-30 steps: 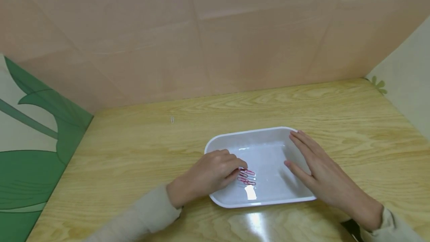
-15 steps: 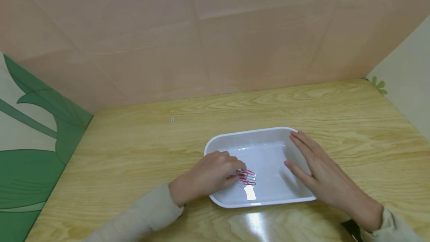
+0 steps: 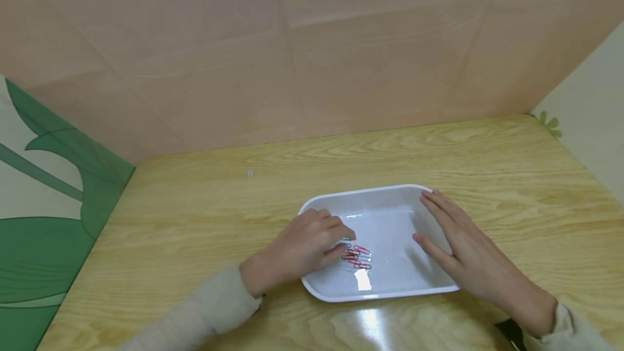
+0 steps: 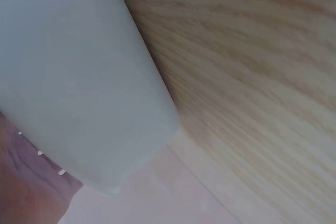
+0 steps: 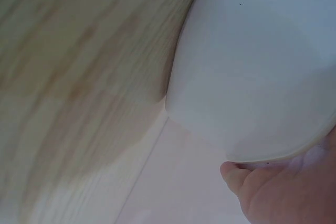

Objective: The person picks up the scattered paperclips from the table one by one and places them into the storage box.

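A white rectangular tray point(image 3: 390, 253) stands on the table. Inside its left part lie several red paper clips point(image 3: 358, 256) in a loose cluster. My left hand point(image 3: 309, 242) reaches over the tray's left rim with curled fingers. Between its thumb and forefinger shows a small greenish paper clip point(image 3: 346, 239), apparently pinched; the fingers partly hide it. My right hand point(image 3: 468, 248) lies along the right rim with fingers fairly straight, its thumb over the inside. In the right wrist view its fingers point(image 5: 262, 182) touch the tray's edge.
A single pale paper clip point(image 3: 250, 174) lies on the wood-grain table point(image 3: 195, 221), back left of the tray. A beige sheet point(image 3: 292, 58) hangs behind the table. Printed panels stand at the left point(image 3: 44, 242) and right point(image 3: 590, 118).
My left hand dipped at the red clips, then drew slightly back and up; a greenish clip now shows at its fingertips. The right hand and the tray stay where they were.
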### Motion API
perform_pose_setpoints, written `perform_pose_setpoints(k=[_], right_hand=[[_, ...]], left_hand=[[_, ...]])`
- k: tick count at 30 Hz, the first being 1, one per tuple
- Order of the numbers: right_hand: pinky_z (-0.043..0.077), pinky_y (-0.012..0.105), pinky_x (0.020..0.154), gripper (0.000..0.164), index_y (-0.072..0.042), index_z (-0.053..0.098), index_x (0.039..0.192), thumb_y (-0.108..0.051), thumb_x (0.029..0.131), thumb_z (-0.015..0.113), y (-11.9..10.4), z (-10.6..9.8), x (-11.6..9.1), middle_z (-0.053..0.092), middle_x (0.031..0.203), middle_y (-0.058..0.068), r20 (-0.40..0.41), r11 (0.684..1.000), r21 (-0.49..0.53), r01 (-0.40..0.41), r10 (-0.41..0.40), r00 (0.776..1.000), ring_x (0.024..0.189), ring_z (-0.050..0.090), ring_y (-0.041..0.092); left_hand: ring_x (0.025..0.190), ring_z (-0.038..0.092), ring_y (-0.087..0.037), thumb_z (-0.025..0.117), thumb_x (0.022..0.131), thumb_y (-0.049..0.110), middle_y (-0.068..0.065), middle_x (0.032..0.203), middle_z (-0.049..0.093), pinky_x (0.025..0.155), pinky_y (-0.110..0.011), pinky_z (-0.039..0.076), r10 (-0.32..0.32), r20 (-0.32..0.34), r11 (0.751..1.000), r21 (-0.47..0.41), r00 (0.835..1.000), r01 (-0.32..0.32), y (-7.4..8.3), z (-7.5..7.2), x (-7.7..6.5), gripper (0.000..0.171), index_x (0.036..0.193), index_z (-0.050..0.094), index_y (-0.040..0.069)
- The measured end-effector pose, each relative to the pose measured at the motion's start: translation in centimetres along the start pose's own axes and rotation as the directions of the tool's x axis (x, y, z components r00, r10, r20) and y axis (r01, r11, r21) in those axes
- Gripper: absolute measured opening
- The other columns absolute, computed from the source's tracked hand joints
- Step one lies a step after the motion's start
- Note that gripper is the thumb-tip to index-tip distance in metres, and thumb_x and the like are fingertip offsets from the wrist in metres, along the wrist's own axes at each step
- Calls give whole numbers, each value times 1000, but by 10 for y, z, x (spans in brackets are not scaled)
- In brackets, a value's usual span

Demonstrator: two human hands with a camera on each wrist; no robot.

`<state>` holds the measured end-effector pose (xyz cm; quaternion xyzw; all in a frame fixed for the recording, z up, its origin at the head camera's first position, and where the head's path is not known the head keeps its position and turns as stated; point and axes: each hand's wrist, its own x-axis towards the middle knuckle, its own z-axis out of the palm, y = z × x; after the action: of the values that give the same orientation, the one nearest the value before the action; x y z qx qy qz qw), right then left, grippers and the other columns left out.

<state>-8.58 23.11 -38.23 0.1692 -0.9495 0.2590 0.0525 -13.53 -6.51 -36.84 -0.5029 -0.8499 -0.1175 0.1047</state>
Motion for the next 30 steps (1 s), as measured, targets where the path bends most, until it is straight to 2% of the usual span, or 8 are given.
perform_pose_setpoints(k=[2,7,14,18,23,30], right_hand=[[14,52,125,71,-1,29,154,-32,99,61,1,0,0,27,160,22,-5,1000,-1,3,-3,1000,148,24,42],[13,48,126,72,-1,29,154,-31,98,62,2,1,-1,28,160,22,-13,1000,-10,7,-7,1000,148,25,42],[12,48,127,72,-1,29,154,-31,98,62,2,1,0,27,160,22,-8,1000,-13,7,-7,1000,148,24,41],[12,46,127,72,-1,30,154,-31,98,62,2,0,0,28,160,22,-9,1000,-15,11,-11,1000,148,24,40],[11,45,127,71,0,31,153,-31,98,62,2,1,1,29,159,22,-13,1000,-15,15,-15,1000,148,25,40],[12,42,128,70,-1,33,153,-30,97,63,0,1,1,30,159,21,-29,1000,-16,27,-27,999,148,27,39]], left_hand=[[93,65,-11,72,90,19,7,97,74,91,-26,52,-4,-26,1000,-9,1000,4,-2,-2,0,15,105,74,17],[99,65,-14,72,90,18,5,101,73,87,-28,53,-30,-59,999,-20,998,29,-10,-8,-2,17,106,73,16],[102,64,-16,72,90,16,2,109,73,88,-30,54,-139,-46,990,-26,989,138,-26,-21,-7,21,111,72,15],[99,65,-16,74,89,14,0,108,74,85,-30,55,-190,-75,982,-4,979,190,-38,-27,-9,22,111,72,14],[95,67,-17,74,88,13,-2,105,75,83,-31,58,-204,-118,978,9,972,207,-57,-28,-16,21,109,73,11],[97,69,-23,76,86,12,-6,103,74,89,-39,58,-296,-98,953,33,950,301,-85,-29,-31,26,112,72,8]])
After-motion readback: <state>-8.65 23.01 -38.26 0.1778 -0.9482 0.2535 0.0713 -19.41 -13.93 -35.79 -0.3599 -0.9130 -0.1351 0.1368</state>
